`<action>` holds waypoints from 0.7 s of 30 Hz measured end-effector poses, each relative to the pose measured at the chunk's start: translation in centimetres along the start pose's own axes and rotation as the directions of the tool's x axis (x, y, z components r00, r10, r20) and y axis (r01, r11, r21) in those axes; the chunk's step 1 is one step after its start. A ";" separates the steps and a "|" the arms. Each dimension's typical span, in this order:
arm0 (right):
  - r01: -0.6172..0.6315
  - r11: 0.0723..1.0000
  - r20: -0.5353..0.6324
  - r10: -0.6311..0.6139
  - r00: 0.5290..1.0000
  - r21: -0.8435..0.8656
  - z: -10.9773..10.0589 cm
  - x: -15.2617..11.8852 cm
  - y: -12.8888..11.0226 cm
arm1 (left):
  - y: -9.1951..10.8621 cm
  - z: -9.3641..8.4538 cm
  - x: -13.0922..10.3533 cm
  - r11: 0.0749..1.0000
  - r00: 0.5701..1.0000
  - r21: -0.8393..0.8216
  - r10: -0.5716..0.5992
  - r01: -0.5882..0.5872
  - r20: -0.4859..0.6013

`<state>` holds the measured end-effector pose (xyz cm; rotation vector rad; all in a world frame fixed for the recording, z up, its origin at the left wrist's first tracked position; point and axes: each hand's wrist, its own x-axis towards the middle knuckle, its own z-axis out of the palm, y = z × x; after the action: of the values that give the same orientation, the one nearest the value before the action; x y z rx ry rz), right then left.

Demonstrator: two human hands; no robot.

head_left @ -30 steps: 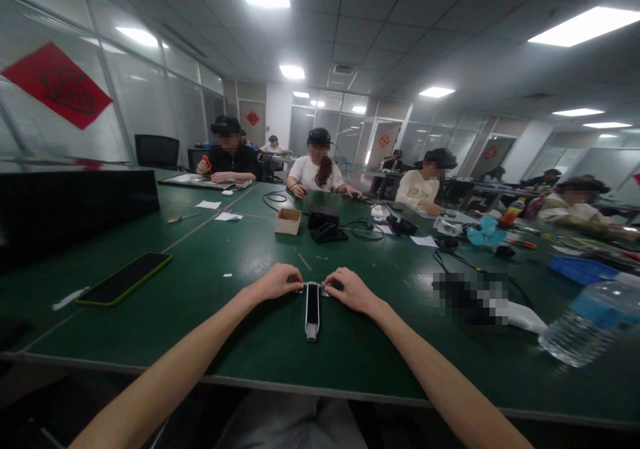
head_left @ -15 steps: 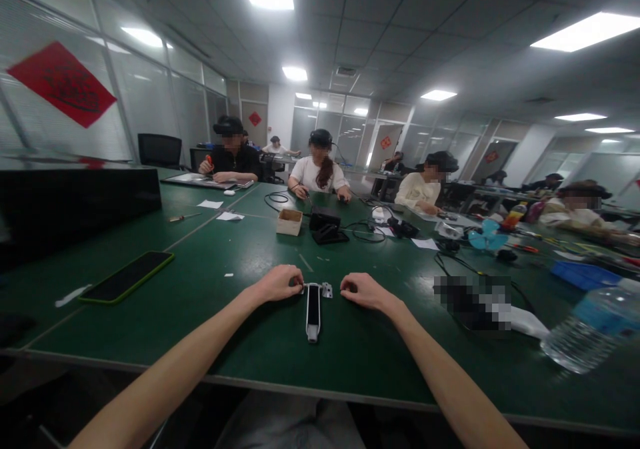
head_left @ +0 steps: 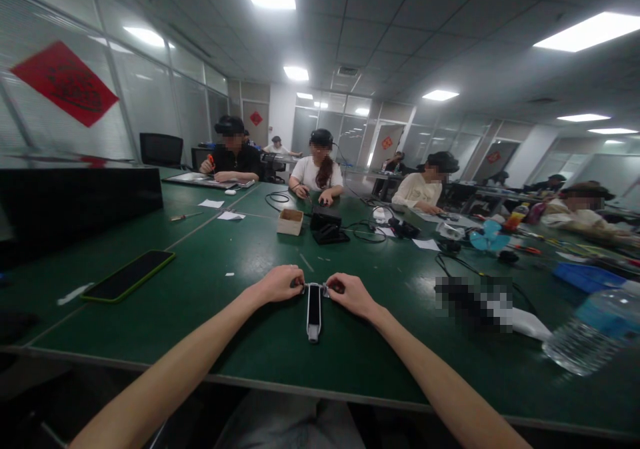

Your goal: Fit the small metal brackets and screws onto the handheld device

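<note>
A narrow white-framed device (head_left: 314, 309) with a long dark panel lies on the green table in front of me, its tapered end towards me. At its far end a small metal tab sticks out on each side. My left hand (head_left: 281, 283) is closed, with thumb and finger pinching the left tab. On the other side my right hand (head_left: 353, 292) has its fingers closed on the right metal tab (head_left: 327, 290). Most of both tabs is hidden by the fingertips. Both forearms reach in over the near table edge.
On the green table (head_left: 210, 342) lie a green-edged phone (head_left: 129, 277), a small open box (head_left: 290, 222), a black stand (head_left: 327, 225) with cables, a blue fan (head_left: 489, 237), a blue tray (head_left: 590, 277) and a water bottle (head_left: 593, 329). A screwdriver (head_left: 186, 216) lies farther left. Several people sit around.
My right hand has moved left and closed on the right metal tab, which was uncovered before. My left hand and the device stay in place.
</note>
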<state>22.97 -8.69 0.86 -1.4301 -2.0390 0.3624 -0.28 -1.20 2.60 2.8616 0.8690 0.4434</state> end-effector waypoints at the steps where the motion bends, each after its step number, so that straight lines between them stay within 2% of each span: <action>1: -0.001 1.000 -0.003 0.001 1.000 0.001 0.1 0.0 -0.1 | 0.0 0.0 0.0 1.000 1.000 0.000 0.004 -0.004 0.000; 13: -0.072 0.995 0.040 0.075 0.996 -0.064 -0.4 0.0 -0.3 | 0.0 -0.1 0.0 1.000 1.000 -0.022 -0.010 0.011 0.024; 21: -0.052 0.993 0.034 0.056 0.998 -0.109 -0.4 -0.1 -0.7 | 0.0 0.0 0.0 1.000 1.000 0.004 -0.006 0.006 0.017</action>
<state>22.72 -9.06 1.48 -1.5565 -2.0806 0.3079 -0.26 -1.17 2.58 2.8612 0.8770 0.4158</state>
